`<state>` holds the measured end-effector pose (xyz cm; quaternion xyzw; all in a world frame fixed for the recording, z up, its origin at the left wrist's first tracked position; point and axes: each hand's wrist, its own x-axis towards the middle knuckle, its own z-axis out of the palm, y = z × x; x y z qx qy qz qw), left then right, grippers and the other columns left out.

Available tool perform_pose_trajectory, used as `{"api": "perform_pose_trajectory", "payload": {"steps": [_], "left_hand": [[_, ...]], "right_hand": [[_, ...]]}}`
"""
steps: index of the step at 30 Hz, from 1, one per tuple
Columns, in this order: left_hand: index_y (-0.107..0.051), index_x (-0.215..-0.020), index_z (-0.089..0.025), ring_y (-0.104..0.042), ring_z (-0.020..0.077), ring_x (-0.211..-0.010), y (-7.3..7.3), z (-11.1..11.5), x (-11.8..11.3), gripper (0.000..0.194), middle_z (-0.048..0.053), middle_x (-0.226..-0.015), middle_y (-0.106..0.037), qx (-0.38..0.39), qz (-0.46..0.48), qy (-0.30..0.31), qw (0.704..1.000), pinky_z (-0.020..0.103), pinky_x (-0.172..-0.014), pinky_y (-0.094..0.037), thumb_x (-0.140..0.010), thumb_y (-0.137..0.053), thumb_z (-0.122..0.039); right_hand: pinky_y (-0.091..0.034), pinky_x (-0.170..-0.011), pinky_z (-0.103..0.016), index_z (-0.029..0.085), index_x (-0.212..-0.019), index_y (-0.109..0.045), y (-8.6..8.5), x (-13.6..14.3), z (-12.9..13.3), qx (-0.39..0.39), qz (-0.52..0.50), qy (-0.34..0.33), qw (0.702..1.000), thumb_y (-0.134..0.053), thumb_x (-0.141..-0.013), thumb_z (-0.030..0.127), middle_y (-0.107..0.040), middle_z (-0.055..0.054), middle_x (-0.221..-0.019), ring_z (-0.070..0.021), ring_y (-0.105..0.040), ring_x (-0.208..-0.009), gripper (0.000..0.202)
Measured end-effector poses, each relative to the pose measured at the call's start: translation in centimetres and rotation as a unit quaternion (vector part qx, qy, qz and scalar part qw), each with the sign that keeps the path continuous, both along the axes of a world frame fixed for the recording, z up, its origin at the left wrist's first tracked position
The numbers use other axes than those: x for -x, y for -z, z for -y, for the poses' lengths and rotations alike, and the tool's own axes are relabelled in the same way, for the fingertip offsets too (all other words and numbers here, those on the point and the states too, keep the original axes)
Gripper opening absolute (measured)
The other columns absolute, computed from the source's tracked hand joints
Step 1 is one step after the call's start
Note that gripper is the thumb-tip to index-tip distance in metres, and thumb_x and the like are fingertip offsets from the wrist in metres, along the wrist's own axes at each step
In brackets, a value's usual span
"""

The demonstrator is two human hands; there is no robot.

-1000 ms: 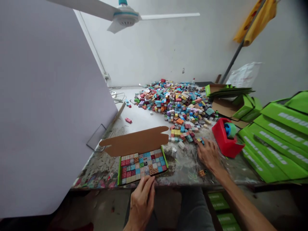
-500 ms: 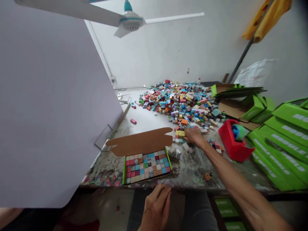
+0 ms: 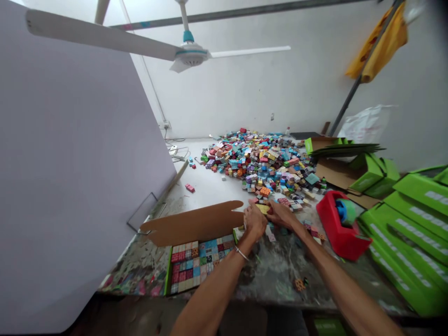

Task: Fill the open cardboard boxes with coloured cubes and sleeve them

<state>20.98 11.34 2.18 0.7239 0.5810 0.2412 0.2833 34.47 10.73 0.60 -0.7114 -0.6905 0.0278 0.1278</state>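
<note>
Both hands meet at the near edge of a big heap of small patterned blocks (image 3: 266, 161). Between them are yellow blocks (image 3: 262, 209). My left hand (image 3: 255, 220), with a white band at the wrist, is closed on their left side. On the right side my right hand (image 3: 280, 214) grips them with its fingertips. Left of the hands lies an open green box (image 3: 168, 275) filled with rows of patterned blocks (image 3: 191, 266), its brown cardboard flap (image 3: 196, 221) standing up behind. My left forearm covers the box's right part.
A red tape dispenser (image 3: 341, 228) stands right of my right forearm, beside stacked green boxes (image 3: 406, 247). Opened green cartons (image 3: 367, 172) lie behind it. A large pale panel (image 3: 77, 163) borders the left side. A ceiling fan (image 3: 191, 55) hangs above.
My left hand has risen from the table's front edge and reached forward to the yellow blocks beside my right hand. My right hand stays at those blocks. The view has tilted up slightly.
</note>
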Motion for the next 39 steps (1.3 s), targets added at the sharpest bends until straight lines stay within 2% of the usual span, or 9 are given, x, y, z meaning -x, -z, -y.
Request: {"api": "perform_pose_trajectory", "payload": {"steps": [3,6,10,14,18,23,28,34,39], "left_hand": [[-0.029,-0.14,-0.003,-0.049,0.0331,-0.12,-0.9,0.1,0.4,0.055,0.025,-0.123,-0.053,-0.018,0.009,0.015,1.0,0.048,-0.103,-0.034,-0.085,-0.036,-0.012],[-0.027,-0.141,-0.007,-0.046,0.0299,-0.123,-2.4,2.0,0.6,0.057,0.022,-0.132,-0.047,-0.057,0.04,0.034,0.997,0.042,-0.104,-0.036,-0.086,-0.038,-0.016],[-0.022,-0.143,-0.006,-0.032,0.0328,-0.135,-4.9,7.1,2.3,0.062,0.024,-0.144,-0.033,-0.139,0.095,0.082,0.982,0.046,-0.111,-0.03,-0.085,-0.042,-0.017],[-0.017,-0.146,-0.012,-0.025,0.0266,-0.14,-6.2,13.1,7.6,0.06,0.016,-0.15,-0.027,-0.143,0.112,0.111,0.977,0.042,-0.114,-0.03,-0.09,-0.036,-0.019],[-0.025,-0.144,-0.015,-0.03,0.0238,-0.138,-3.8,15.8,15.1,0.052,0.014,-0.148,-0.034,-0.107,0.092,0.036,0.989,0.044,-0.114,-0.031,-0.093,-0.036,-0.024],[-0.037,-0.135,-0.005,-0.044,0.0269,-0.13,-0.1,12.9,20.6,0.047,0.022,-0.135,-0.049,-0.074,0.015,-0.02,0.997,0.045,-0.109,-0.037,-0.091,-0.037,-0.022],[-0.043,-0.131,-0.011,-0.044,0.0261,-0.13,1.0,12.6,21.5,0.042,0.018,-0.137,-0.048,-0.145,-0.067,-0.004,0.987,0.043,-0.105,-0.042,-0.091,-0.033,-0.017],[-0.046,-0.128,-0.002,-0.048,0.0297,-0.125,2.7,12.6,21.3,0.04,0.022,-0.132,-0.051,-0.218,-0.17,0.02,0.961,0.044,-0.099,-0.047,-0.092,-0.037,-0.019],[-0.057,-0.118,-0.006,-0.054,0.031,-0.115,2.3,12.2,20.5,0.034,0.018,-0.132,-0.053,-0.256,-0.255,0.017,0.932,0.045,-0.091,-0.052,-0.091,-0.04,-0.016]], "right_hand": [[-0.041,-0.08,-0.031,0.018,-0.105,-0.057,0.5,-0.4,0.4,-0.043,-0.031,-0.004,0.999,-0.053,-0.076,0.022,-0.069,-0.005,-0.088,-0.0201,-0.063,-0.086,0.029],[-0.035,-0.096,-0.042,0.017,-0.111,-0.055,0.0,-0.8,1.6,-0.089,-0.045,0.006,0.995,-0.051,-0.079,0.025,-0.066,-0.012,-0.106,-0.0253,-0.057,-0.105,0.033],[-0.042,-0.09,-0.042,0.015,-0.12,-0.052,-2.0,-0.6,5.3,-0.207,-0.098,-0.041,0.973,-0.046,-0.086,0.039,-0.062,-0.017,-0.11,-0.0261,-0.058,-0.101,0.042],[-0.046,-0.084,-0.04,0.02,-0.133,-0.045,-3.2,2.3,9.5,-0.249,-0.108,-0.127,0.954,-0.042,-0.09,0.048,-0.061,-0.018,-0.114,-0.0248,-0.06,-0.099,0.051],[-0.049,-0.085,-0.038,0.023,-0.132,-0.043,-2.8,8.5,11.2,-0.163,-0.103,-0.22,0.956,-0.045,-0.091,0.037,-0.061,-0.012,-0.115,-0.0238,-0.06,-0.103,0.044],[-0.043,-0.09,-0.038,0.011,-0.123,-0.051,-1.9,16.0,8.4,-0.047,-0.019,-0.223,0.974,-0.047,-0.086,0.018,-0.062,-0.016,-0.113,-0.0272,-0.057,-0.105,0.038],[-0.038,-0.084,-0.039,0.011,-0.118,-0.053,-1.0,18.5,7.4,-0.053,-0.014,-0.161,0.985,-0.048,-0.087,0.019,-0.066,-0.014,-0.103,-0.0279,-0.057,-0.098,0.032],[-0.033,-0.084,-0.035,0.018,-0.098,-0.059,-0.5,18.8,8.4,-0.065,-0.037,-0.113,0.991,-0.054,-0.085,0.022,-0.068,-0.007,-0.095,-0.0238,-0.057,-0.095,0.014],[-0.032,-0.083,-0.034,0.018,-0.092,-0.058,-0.3,19.2,8.4,-0.085,-0.065,-0.08,0.991,-0.057,-0.084,0.02,-0.067,-0.005,-0.087,-0.0214,-0.057,-0.088,0.009]]}}
